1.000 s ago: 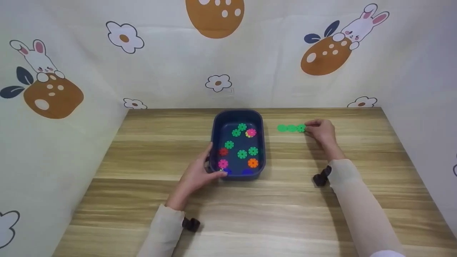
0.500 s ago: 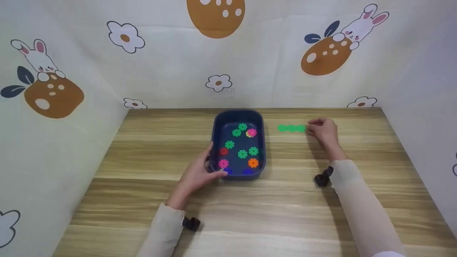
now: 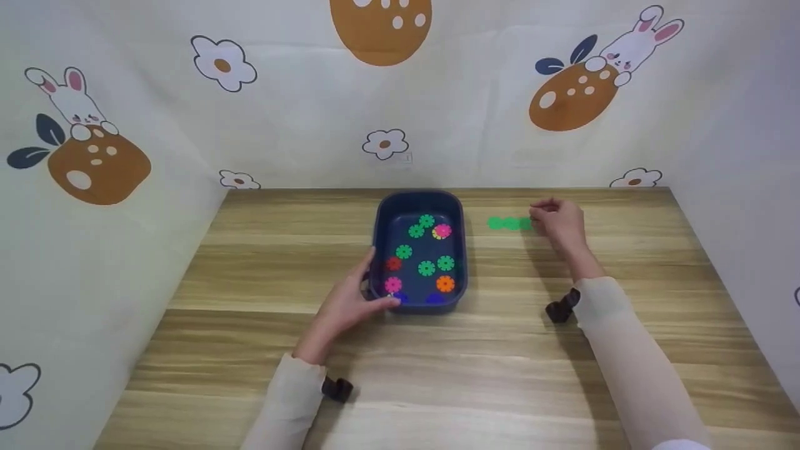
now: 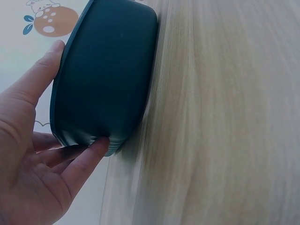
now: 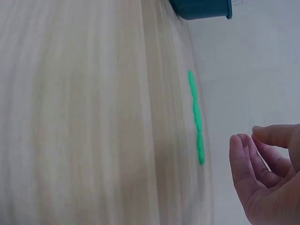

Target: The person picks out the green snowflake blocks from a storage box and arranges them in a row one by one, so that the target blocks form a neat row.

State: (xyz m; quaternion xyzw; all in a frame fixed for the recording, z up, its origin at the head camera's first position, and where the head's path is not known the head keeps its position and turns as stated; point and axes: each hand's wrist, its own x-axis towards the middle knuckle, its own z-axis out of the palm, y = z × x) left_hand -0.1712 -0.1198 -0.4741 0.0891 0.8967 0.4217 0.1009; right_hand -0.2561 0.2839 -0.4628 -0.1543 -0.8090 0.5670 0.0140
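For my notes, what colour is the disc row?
Green: the row shows best in the right wrist view.

Head view: wood-grain counter (image 3: 250,262), streaked light and dark brown, met a cream backdrop (image 3: 300,125) along its far edge. Printed on backdrop: left rabbit (image 3: 76,105) leaning over a brown fruit (image 3: 119,167) with dark leaves (image 3: 50,129); similar right rabbit (image 3: 630,49) opposite. Top centre, another fruit (image 3: 381,37) was cropped. White flowers (image 3: 224,65) with brown centres were scattered between.
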